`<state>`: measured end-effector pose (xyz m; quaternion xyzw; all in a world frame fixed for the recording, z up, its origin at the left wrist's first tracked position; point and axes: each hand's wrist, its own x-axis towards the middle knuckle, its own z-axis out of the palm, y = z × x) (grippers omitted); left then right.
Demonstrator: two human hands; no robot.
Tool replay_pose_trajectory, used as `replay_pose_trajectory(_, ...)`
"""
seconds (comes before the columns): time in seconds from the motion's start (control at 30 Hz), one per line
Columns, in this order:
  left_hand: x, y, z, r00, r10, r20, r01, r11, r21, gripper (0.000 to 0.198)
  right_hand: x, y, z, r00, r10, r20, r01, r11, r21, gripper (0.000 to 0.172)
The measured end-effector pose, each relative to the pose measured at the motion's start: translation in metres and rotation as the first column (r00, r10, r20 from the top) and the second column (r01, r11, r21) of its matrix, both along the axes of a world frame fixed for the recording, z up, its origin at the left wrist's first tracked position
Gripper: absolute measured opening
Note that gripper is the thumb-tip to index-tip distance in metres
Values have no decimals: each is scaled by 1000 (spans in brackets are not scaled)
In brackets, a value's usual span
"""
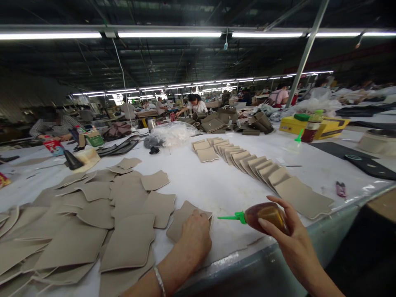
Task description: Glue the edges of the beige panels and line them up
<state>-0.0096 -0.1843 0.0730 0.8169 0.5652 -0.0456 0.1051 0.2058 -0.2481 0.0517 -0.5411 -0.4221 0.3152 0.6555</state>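
My left hand (pixel 196 236) rests knuckles-up on a beige cut piece (pixel 180 219) near the table's front edge, its fingers curled onto the material. My right hand (pixel 286 232) grips an amber glue bottle (pixel 265 216) lying sideways, its green nozzle (pixel 230 217) pointing left toward that piece. Several more beige pieces (pixel 93 222) lie spread out to the left of my left hand. A fanned row of the same pieces (pixel 262 169) runs from the table's middle to the right front.
The white table (pixel 213 185) has a metal front edge. Farther back lie a yellow box (pixel 312 126), another green-capped bottle (pixel 311 126), a clear plastic bag (pixel 173 134), dark bags and black parts. Other people work at far tables.
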Motion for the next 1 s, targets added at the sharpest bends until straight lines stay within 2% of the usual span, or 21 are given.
replay_pose_trajectory(0.1, -12, 4, 0, 995, -98, 27, 97, 995, 40, 39, 0, 0, 3, 982, 3, 189, 2, 1000, -23, 62)
replay_pose_trajectory(0.23, -21, 9, -2, 981, -168, 94, 161, 984, 83, 47, -2, 3, 6, 952, 83, 294, -96, 995, 30, 54)
replay_pose_trajectory(0.5, -21, 12, -9, 978, -163, 132, 151, 984, 96, 42, -7, 8, 6, 881, 157, 447, -186, 982, 21, 54)
replay_pose_trajectory(0.67, -21, 12, -12, 975, -162, 149, 146, 983, 115, 42, -12, 14, 7, 812, 164, 559, -214, 977, 25, 52)
replay_pose_trajectory(0.87, -21, 10, -12, 978, -156, 136, 140, 982, 125, 32, -15, 12, 10, 721, 226, 655, -286, 958, -16, 51)
replay_pose_trajectory(1.0, -21, 7, -13, 974, -164, 154, 145, 981, 127, 29, -15, 12, 9, 747, 251, 616, -288, 957, -41, 51)
